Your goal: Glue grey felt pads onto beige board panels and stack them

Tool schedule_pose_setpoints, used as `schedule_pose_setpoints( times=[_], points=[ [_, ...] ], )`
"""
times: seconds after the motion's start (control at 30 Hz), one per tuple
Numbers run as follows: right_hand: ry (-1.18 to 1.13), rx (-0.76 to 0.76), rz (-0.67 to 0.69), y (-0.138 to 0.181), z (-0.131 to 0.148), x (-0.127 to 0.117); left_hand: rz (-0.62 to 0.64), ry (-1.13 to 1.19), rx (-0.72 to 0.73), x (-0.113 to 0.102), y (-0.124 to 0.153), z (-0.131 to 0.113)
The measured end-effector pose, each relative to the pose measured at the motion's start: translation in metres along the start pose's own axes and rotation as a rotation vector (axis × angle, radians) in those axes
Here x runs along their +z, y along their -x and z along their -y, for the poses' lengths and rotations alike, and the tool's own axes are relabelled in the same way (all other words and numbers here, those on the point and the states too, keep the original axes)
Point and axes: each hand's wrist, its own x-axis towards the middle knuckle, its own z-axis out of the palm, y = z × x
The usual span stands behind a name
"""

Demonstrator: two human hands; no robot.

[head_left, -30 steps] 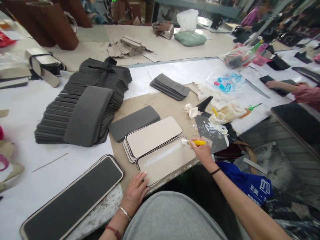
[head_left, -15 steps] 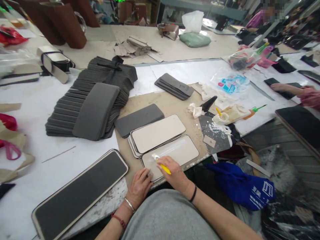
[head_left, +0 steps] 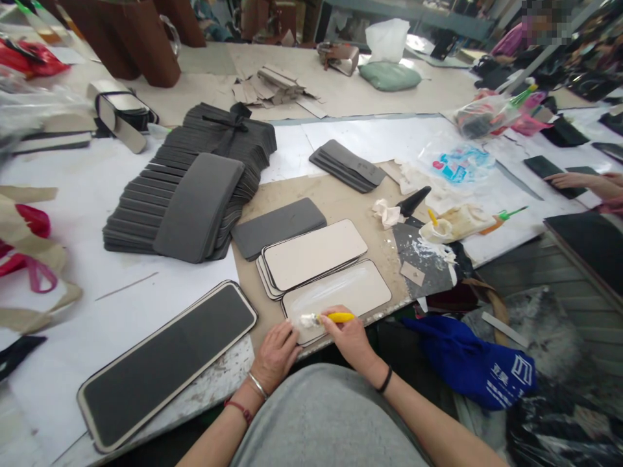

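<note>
The right hand (head_left: 351,337) pinches a yellow-handled brush (head_left: 327,318) over the pale panel (head_left: 350,292) (bristles blurred, probably touching). The left hand (head_left: 276,353), fingers together, presses the panel's near corner.

Big stack of grey pads (head_left: 195,175) on worktop (head_left: 97,194), green cushion (head_left: 389,75) far side, blue bag (head_left: 479,373) below edge.

A board (head_left: 341,295) lies at the worktop (head_left: 146,292) edge, a board stack (head_left: 311,256) just behind, a pad pile (head_left: 195,188) further left.
</note>
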Motion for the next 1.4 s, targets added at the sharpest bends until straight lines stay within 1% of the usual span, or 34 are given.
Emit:
schedule_pose_setpoints(
  times=[0.07, 0.13, 0.2, 0.23, 0.3, 0.4, 0.47, 0.5, 0.53, 0.6, 0.67, 0.73, 0.77, 0.83, 0.93, 1.03, 1.13, 1.17, 1.23, 1.3, 1.4],
  points=[
    [0.087, 0.002, -0.081, -0.005, -0.02, -0.024, -0.004, 0.011, -0.007, 0.0, 0.001, 0.0],
    [0.208, -0.022, -0.186, -0.012, -0.034, -0.051, -0.012, 0.021, -0.011, 0.001, 0.001, 0.0],
    [0.306, -0.046, -0.277, -0.017, -0.037, -0.069, -0.019, 0.032, -0.011, 0.002, 0.002, 0.0],
    [0.327, -0.059, -0.297, -0.017, -0.033, -0.072, -0.022, 0.039, -0.01, 0.002, 0.002, 0.0],
    [0.285, -0.074, -0.281, -0.012, -0.021, -0.064, -0.027, 0.045, -0.008, 0.002, 0.002, 0.0],
    [0.113, -0.069, -0.118, -0.004, -0.006, -0.035, -0.029, 0.041, 0.004, 0.002, 0.003, 0.0],
    [0.068, -0.053, -0.051, -0.006, -0.01, -0.027, -0.028, 0.038, 0.011, 0.002, 0.002, 0.0],
    [0.086, -0.047, -0.065, -0.01, -0.017, -0.03, -0.03, 0.037, 0.013, 0.002, 0.002, 0.0],
    [0.131, -0.04, -0.111, -0.017, -0.027, -0.039, -0.031, 0.037, 0.016, 0.003, 0.002, 0.0],
    [0.264, -0.031, -0.247, -0.032, -0.048, -0.068, -0.036, 0.039, 0.022, 0.003, 0.003, 0.0],
    [0.396, -0.048, -0.324, -0.045, -0.066, -0.098, -0.044, 0.044, 0.027, 0.004, 0.003, 0.0],
    [0.486, -0.109, -0.328, -0.051, -0.075, -0.114, -0.054, 0.053, 0.018, 0.005, 0.003, 0.001],
    [0.514, -0.148, -0.307, -0.05, -0.074, -0.115, -0.059, 0.058, 0.011, 0.005, 0.003, 0.001],
    [0.549, -0.212, -0.237, -0.042, -0.066, -0.102, -0.063, 0.069, -0.006, 0.005, 0.003, 0.001],
    [0.535, -0.257, -0.105, -0.019, -0.039, -0.06, -0.051, 0.075, -0.017, 0.005, 0.003, 0.001],
    [0.395, -0.286, 0.036, 0.007, -0.004, -0.016, -0.048, 0.079, -0.022, 0.004, 0.002, 0.001],
    [0.19, -0.295, 0.152, 0.024, 0.023, 0.012, -0.051, 0.088, -0.032, 0.003, 0.002, 0.001],
    [0.134, -0.286, 0.16, 0.026, 0.028, 0.017, -0.053, 0.095, -0.036, 0.003, 0.002, 0.001],
    [0.066, -0.246, 0.114, 0.023, 0.029, 0.02, -0.052, 0.107, -0.043, 0.003, 0.003, 0.002],
    [0.054, -0.209, 0.043, 0.014, 0.023, 0.016, -0.046, 0.113, -0.045, 0.003, 0.005, 0.002],
    [0.111, -0.184, -0.082, 0.001, 0.013, 0.002, -0.038, 0.113, -0.04, 0.004, 0.007, 0.003]
  ],
)
